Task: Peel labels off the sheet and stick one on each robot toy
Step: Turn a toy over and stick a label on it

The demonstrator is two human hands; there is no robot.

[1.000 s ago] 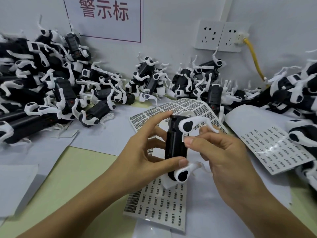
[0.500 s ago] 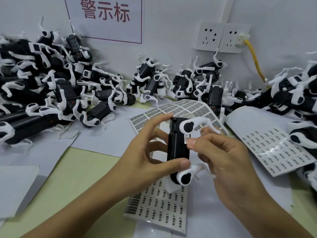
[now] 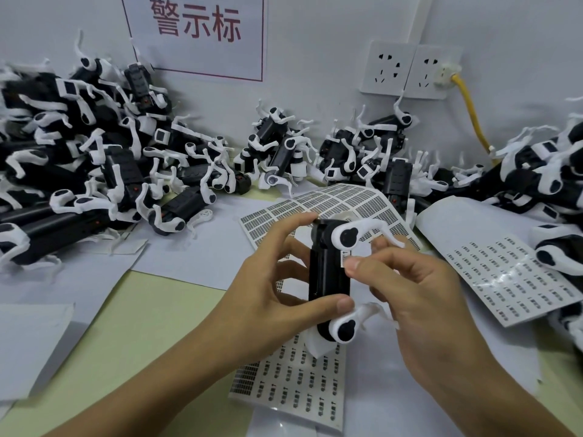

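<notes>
1. A black-and-white robot toy (image 3: 328,272) is held upright above the table, right in the middle of the view, its black body vertical and its white legs sticking out to the right.
2. The toy is gripped by the left hand (image 3: 268,298): the index finger is hooked over the top end, the thumb is pressed across the lower body, and the other fingers are curled behind it.
3. A small white label (image 3: 346,259) is seen on the toy's right side, just under the upper white leg joint.
4. That label is pinched by the right hand (image 3: 419,298), thumb tip on its face and curled fingers behind; whether it is fully stuck down cannot be told.
5. Directly beneath the toy, a label sheet (image 3: 293,389) lies flat on the table, rows of dark printed labels showing.
6. Behind the hands a second, finer-printed sheet (image 3: 347,200) is curled upward, and a third sheet (image 3: 517,279) lies off to the right.
7. Heaps of robot toys are piled along the wall: a large pile on the left (image 3: 79,159), a smaller cluster in the middle (image 3: 277,152), more on the right (image 3: 542,171).
8. On the wall a sign (image 3: 195,26) with red characters is posted, beside twin sockets (image 3: 410,70) with a yellow cable (image 3: 470,111) plugged in.
</notes>
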